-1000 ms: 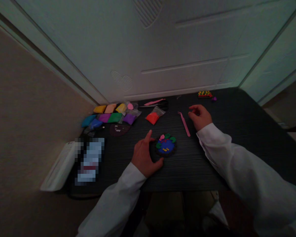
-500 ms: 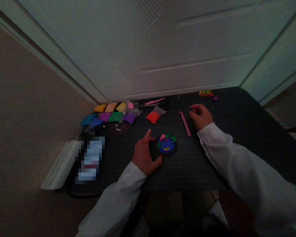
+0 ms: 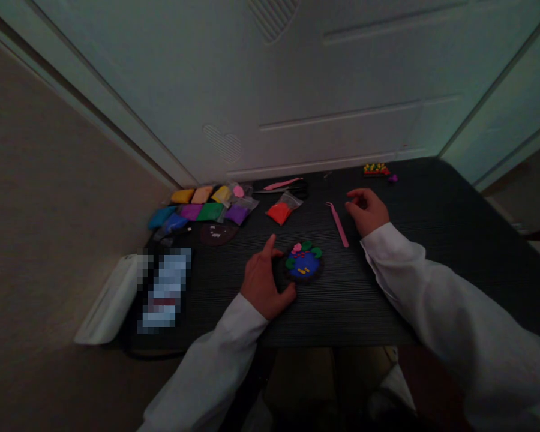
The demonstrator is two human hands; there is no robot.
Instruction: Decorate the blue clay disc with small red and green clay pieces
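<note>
At the far left a white case (image 3: 110,306) sits at the table's edge, with rows of coloured clay packets (image 3: 210,211) behind it. Next comes the left hand (image 3: 263,282), reaching in low from the near edge: index finger stretched forward, thumb bent across the near side, the two well apart in a wide cradle. Whether its fingertips press on the rim of the clay pond (image 3: 306,262) I cannot tell — they are at least just beside it. The pond lies flat on the dark tabletop (image 3: 225,312), within that cradle, bearing green pads, a pink flower and yellow pieces. The step in hand looks like a pause for steadying or checking the piece; a further addition would call for a firm left-hand brace and a light, precise touch from the right. A red packet (image 3: 279,213) rests beyond the pond, and farther right the pink tweezers (image 3: 339,228) lie unheld. Just beside them is the right hand (image 3: 369,213), raised at the wrist, fingers curled, thumb and index tips near each other with a small gap — nothing visible between them.
</note>
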